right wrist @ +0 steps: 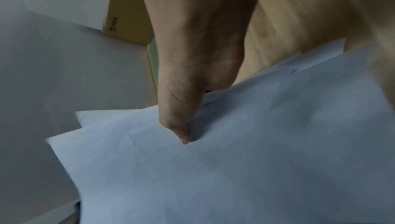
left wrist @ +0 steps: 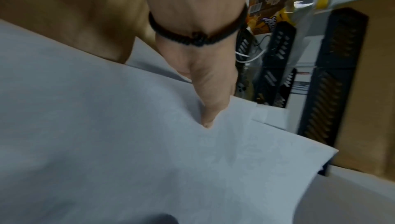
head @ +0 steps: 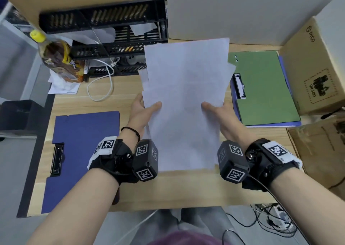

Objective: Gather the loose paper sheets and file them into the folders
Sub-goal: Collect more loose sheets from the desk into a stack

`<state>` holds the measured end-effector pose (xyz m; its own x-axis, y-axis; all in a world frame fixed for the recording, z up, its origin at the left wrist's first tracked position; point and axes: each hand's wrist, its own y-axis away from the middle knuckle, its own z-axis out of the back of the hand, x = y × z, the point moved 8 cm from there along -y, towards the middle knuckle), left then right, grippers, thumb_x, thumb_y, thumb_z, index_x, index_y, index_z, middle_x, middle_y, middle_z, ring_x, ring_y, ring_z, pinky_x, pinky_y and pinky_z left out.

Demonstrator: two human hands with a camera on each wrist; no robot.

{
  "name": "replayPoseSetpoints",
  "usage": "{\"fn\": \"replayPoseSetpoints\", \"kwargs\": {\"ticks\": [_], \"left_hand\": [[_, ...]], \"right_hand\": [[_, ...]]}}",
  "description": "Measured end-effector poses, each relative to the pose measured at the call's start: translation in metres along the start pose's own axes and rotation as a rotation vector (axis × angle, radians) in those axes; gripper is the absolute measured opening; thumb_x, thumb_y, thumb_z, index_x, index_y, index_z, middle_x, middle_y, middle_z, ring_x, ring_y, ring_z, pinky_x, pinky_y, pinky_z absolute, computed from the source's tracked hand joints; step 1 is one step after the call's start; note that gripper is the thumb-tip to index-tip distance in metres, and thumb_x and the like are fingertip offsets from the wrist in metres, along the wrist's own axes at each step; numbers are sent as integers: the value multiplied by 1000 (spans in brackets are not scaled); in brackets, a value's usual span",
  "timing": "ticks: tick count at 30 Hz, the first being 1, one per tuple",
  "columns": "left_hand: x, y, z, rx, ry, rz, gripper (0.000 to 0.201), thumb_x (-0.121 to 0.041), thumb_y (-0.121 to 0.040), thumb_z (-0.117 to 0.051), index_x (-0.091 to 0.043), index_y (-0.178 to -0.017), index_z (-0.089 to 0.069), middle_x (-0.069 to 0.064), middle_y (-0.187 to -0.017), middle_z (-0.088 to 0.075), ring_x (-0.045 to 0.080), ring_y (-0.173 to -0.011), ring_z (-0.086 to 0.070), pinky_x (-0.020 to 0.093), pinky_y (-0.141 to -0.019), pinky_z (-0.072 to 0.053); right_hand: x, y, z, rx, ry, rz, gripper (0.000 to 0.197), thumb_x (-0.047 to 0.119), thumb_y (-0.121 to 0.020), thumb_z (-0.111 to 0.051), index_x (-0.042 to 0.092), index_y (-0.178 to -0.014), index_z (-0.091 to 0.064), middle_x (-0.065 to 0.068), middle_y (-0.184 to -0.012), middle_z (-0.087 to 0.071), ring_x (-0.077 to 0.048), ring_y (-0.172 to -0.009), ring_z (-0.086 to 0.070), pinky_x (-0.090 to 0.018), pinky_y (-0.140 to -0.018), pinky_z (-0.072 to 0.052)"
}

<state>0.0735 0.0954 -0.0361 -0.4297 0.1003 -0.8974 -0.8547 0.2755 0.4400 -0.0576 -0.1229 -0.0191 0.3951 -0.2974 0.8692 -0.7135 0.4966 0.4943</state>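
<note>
Both hands are clamped on the sheets (head: 183, 102), one at each long edge. The left hand (head: 142, 110) has its thumb on top and fingers underneath, and the right hand (head: 221, 116) mirrors it on the other side. The sheets are held above the middle of the worktop (head: 168, 188), near edge low and far edge raised toward the black tray (head: 104, 18).

The stack is not squared: corners stick out at the far left and far right, so several sheets lie fanned. Paper like this is light and limp, and the wrist views show it dimpling under each thumb. It will likely sag or slide apart if held by one corner, so a grip at both sides, followed by a tap on the worktop, looks the safest way to even it.

A blue folder (head: 82, 151) lies open to the left with its clip showing. A green folder (head: 265, 87) lies to the right on top of a blue one. A bottle (head: 57, 58) and a white cable (head: 104, 80) sit at the back.

How many sheets there are I cannot tell, and the fingers under the paper are hidden. Both wrist views are blurred.
</note>
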Motion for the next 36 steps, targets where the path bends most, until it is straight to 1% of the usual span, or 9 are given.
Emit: {"fn": "replayPoseSetpoints", "kwargs": {"ticks": [7,9,14,17,21,25,31,34,36], "left_hand": [[-103,35,11,56,74,-353,25,-4,-82,-71,-17,-101,-62,-9,-96,-72,4,-89,-69,17,-74,-53],[-91,43,19,106,-6,-327,32,-7,-80,-74,-14,-109,-62,-5,-103,-71,6,-95,-68,18,-78,-53],[-41,56,28,158,-70,-203,37,-5,-75,-77,-29,-100,-63,-10,-103,-69,-2,-91,-66,12,-73,-51],[-50,60,26,135,-18,-208,34,-8,-74,-79,-26,-99,-64,-6,-103,-71,1,-88,-68,15,-71,-52],[-79,62,33,97,178,-226,43,-17,-69,-83,-10,-109,-66,6,-109,-72,17,-95,-70,30,-78,-57],[-66,60,43,159,159,-212,45,-14,-77,-77,-10,-119,-60,7,-116,-69,21,-105,-67,34,-85,-55],[-26,66,40,186,-92,-144,41,3,-75,-73,-24,-104,-63,-7,-100,-70,5,-91,-65,13,-72,-50],[-38,66,29,131,-93,-144,34,4,-65,-62,-24,-84,-62,-8,-79,-62,5,-73,-57,23,-69,-46],[-51,63,24,111,-41,-168,31,0,-57,-51,-20,-78,-61,-5,-77,-59,12,-76,-54,28,-70,-42]], "right_hand": [[77,27,-27,82,-173,291,38,7,-85,-70,8,-122,-61,-4,-113,-71,-16,-101,-68,-26,-84,-53],[54,34,-34,140,-112,247,32,7,-85,-69,18,-115,-65,-1,-111,-72,-18,-104,-67,-32,-90,-52],[6,51,-42,161,20,141,38,16,-87,-69,21,-124,-59,5,-117,-69,-7,-108,-64,-19,-83,-54],[27,58,-54,165,16,169,43,19,-85,-71,22,-126,-57,2,-119,-68,-10,-109,-65,-15,-75,-53],[75,75,-60,131,-64,322,22,14,-85,-72,25,-104,-65,3,-104,-74,-14,-95,-71,-27,-77,-56],[57,74,-55,141,-89,278,28,15,-84,-73,23,-110,-65,1,-110,-72,-15,-101,-68,-30,-83,-55],[10,68,-49,92,-37,151,34,7,-87,-67,16,-119,-61,-2,-117,-69,-13,-103,-64,-18,-76,-50],[29,64,-55,69,12,199,28,-3,-86,-59,19,-102,-62,0,-101,-69,-13,-90,-63,-21,-73,-49],[49,62,-55,52,-3,250,28,-5,-84,-57,21,-94,-62,2,-94,-68,-12,-84,-62,-24,-74,-49]]}}
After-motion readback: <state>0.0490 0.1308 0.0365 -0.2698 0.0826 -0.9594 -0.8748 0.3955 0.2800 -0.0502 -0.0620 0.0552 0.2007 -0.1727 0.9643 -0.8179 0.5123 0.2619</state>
